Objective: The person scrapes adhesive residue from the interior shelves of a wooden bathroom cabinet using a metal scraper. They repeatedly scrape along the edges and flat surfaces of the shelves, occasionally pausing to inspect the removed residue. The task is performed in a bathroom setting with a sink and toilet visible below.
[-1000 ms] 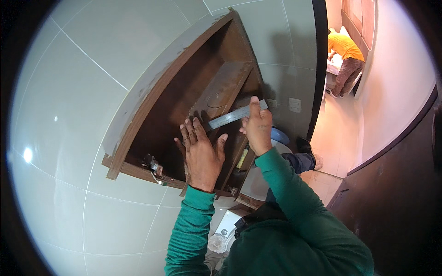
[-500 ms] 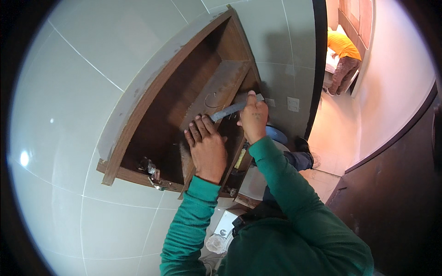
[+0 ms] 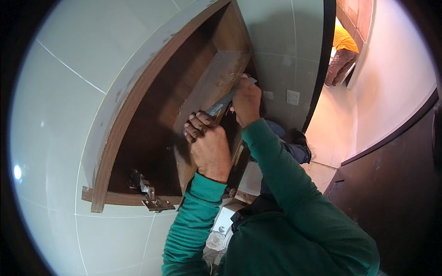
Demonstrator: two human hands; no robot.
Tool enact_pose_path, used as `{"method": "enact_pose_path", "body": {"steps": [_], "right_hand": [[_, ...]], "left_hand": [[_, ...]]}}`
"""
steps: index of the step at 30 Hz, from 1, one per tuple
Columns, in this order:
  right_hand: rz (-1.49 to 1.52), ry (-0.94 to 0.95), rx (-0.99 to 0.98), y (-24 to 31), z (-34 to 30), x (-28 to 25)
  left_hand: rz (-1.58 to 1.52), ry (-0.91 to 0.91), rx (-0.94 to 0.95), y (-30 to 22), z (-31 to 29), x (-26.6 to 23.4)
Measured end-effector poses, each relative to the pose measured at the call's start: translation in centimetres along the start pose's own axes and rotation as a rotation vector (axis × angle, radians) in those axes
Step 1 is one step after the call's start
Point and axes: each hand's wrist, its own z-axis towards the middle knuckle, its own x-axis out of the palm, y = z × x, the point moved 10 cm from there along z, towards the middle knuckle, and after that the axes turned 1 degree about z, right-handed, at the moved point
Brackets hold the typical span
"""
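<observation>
A long, flat grey bar (image 3: 224,100) lies along the front edge of the middle shelf (image 3: 202,87) in a brown wooden wall cabinet (image 3: 122,110). Its exact kind I cannot make out. Around its far end my right hand (image 3: 247,100) is closed, a pale tip poking out past the fingers. My left hand (image 3: 208,145) presses on the near end, fingers bent and close together over the bar and the board's edge. The left fingertips look dark with dust. Both palms are hidden.
Metal hinges (image 3: 149,191) stick out at the cabinet's lower left corner. Grey tiles surround it, with a wall switch (image 3: 293,97) on the right. Below are a white fixture (image 3: 225,220) and someone's shoe (image 3: 300,146). Another person in orange (image 3: 345,39) bends over beyond the doorway.
The bar and my right hand have shifted up and left along the shelf edge. My left fingers look more bent. The whole view has tilted slightly, bringing the cabinet closer.
</observation>
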Motion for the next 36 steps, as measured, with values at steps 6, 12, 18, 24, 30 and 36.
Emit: {"method": "enact_pose_path", "body": {"steps": [6,12,18,24,30,36], "right_hand": [[-0.04,0.079,0.01,-1.3,1.5,0.5],[0.038,0.095,0.139,0.0,-0.9,-1.5],[0.033,0.004,0.118,0.4,-1.4,-3.7],[0.059,-0.071,0.112,0.8,0.6,-2.6],[-0.031,-0.099,0.035,0.3,2.4,-2.3],[-0.156,-0.078,-0.034,-1.2,4.3,-1.8]], "left_hand": [[-0.003,0.026,0.009,0.2,0.8,0.3],[-0.15,0.105,0.026,0.3,0.3,-0.1],[-0.112,0.075,0.042,-1.4,-0.1,-1.1],[0.017,-0.092,0.07,-1.7,2.9,1.0],[0.06,-0.093,0.051,-2.9,3.5,1.4],[0.003,-0.063,0.001,-2.9,3.8,0.8]]}}
